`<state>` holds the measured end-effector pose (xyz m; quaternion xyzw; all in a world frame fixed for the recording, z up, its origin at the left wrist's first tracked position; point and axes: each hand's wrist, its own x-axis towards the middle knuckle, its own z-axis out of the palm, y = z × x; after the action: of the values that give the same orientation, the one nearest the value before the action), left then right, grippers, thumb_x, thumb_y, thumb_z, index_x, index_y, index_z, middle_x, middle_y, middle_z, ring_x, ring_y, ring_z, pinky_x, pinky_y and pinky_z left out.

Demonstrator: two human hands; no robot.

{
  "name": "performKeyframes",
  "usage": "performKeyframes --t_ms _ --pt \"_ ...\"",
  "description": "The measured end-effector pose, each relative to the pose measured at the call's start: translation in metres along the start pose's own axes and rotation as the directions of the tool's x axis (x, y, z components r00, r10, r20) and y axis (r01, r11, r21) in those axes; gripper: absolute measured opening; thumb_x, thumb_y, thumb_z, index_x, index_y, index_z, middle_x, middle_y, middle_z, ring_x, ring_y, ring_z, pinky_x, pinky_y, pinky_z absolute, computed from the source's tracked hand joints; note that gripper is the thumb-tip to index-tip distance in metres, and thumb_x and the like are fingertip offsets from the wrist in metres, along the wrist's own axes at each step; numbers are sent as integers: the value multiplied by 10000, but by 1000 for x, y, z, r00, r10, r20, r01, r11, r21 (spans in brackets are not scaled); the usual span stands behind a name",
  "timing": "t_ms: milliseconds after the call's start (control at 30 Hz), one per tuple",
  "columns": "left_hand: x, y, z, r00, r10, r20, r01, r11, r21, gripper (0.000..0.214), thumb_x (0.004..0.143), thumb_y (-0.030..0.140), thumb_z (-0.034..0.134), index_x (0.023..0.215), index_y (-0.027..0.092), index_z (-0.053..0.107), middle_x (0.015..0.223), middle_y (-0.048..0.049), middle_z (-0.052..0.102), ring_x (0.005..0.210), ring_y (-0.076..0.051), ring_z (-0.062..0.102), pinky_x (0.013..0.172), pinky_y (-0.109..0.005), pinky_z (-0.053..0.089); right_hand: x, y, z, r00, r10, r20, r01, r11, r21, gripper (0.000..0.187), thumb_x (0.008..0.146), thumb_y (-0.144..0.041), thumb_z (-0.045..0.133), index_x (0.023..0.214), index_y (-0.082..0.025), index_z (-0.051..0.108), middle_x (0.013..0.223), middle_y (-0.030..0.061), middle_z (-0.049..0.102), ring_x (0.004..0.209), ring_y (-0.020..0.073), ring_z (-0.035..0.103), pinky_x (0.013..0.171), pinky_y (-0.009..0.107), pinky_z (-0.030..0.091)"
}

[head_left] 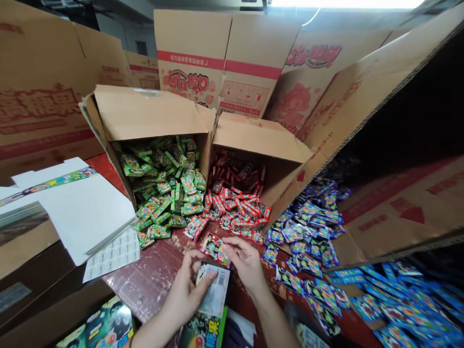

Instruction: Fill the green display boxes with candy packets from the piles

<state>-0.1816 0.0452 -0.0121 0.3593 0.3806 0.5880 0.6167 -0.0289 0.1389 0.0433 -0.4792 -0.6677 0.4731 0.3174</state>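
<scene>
My left hand point(186, 287) is closed around a printed cardboard box point(219, 297), its thumb lying over a pale panel with a barcode. The box's green and black printed face points toward me. Between the thumb and fingers of my right hand point(246, 263) is a small red candy packet point(213, 248), held just above the far end of the box. My left fingertips are close to that packet; whether they touch it I cannot tell. Just beyond both hands, red candy packets point(237, 208) spill from a carton, and green candy packets point(170, 193) lie to their left.
Tipped cartons point(152, 113) line the back of the red table point(145, 285). Purple packets point(308, 227) and blue packets point(406, 299) spill out on the right. At left are white card sheets point(90, 208) and a sticker sheet point(114, 253). A flat printed box point(105, 326) lies lower left.
</scene>
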Motion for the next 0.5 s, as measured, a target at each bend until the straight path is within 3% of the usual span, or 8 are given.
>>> performKeyframes --t_ms 33,100,233,300,333,367,433,500 --pt "-2 0 0 1000 -2 -4 2 1000 -11 356 910 354 509 1082 199 238 866 1 499 779 -87 512 686 -201 434 -1 7 -5 999 -6 50 9 998 -69 311 849 -328 590 1123 -189 641 1095 88 555 995 158 542 853 288 443" --pt "-5 -2 -2 1000 -2 -2 2 999 -39 336 914 335 506 1056 192 238 854 6 503 749 -70 488 667 -178 411 -2 8 -14 984 53 172 -20 982 -187 338 856 -362 575 1130 -182 655 1006 95 547 943 155 521 809 279 427" --pt "-9 -3 -8 999 -36 -14 35 993 -113 448 908 381 507 1180 186 209 1006 -58 532 895 -116 540 813 -267 433 4 -27 -11 903 119 413 -7 965 -262 341 842 -401 575 1021 -137 697 938 111 522 876 144 515 798 274 416" --pt "-9 -4 -14 1000 -15 -24 16 1000 20 477 917 410 475 1232 175 205 980 -64 514 922 -127 516 851 -275 404 11 -45 0 854 107 508 27 968 -250 316 807 -412 607 912 -138 724 1012 134 513 976 176 520 881 301 411" --pt "-9 -6 -17 1000 2 -23 0 994 108 393 923 419 458 1168 154 304 938 -56 499 899 -120 492 836 -254 387 17 -50 7 846 88 526 54 967 -248 291 791 -403 621 845 -137 726 1045 141 514 1011 192 518 904 316 408" --pt "-9 -9 -20 1000 17 -20 -14 984 177 321 925 425 447 1047 136 378 901 -50 480 876 -115 466 815 -236 369 25 -51 16 860 57 506 89 961 -261 267 789 -381 622 773 -131 714 1068 143 522 1021 203 522 907 329 412" --pt "-8 -16 -25 1000 1 -17 3 979 203 338 919 454 440 865 126 377 849 -43 449 824 -112 436 766 -228 349 48 -44 38 929 -34 369 179 913 -366 248 808 -308 586 675 -108 646 1051 147 547 996 219 537 886 355 428" --pt "-6 -24 -27 999 -25 -44 32 985 170 377 903 491 449 856 129 354 812 -34 422 793 -112 421 746 -233 341 78 -26 63 966 -103 237 219 811 -542 150 807 -213 550 746 -95 620 967 155 566 961 237 542 873 388 433"
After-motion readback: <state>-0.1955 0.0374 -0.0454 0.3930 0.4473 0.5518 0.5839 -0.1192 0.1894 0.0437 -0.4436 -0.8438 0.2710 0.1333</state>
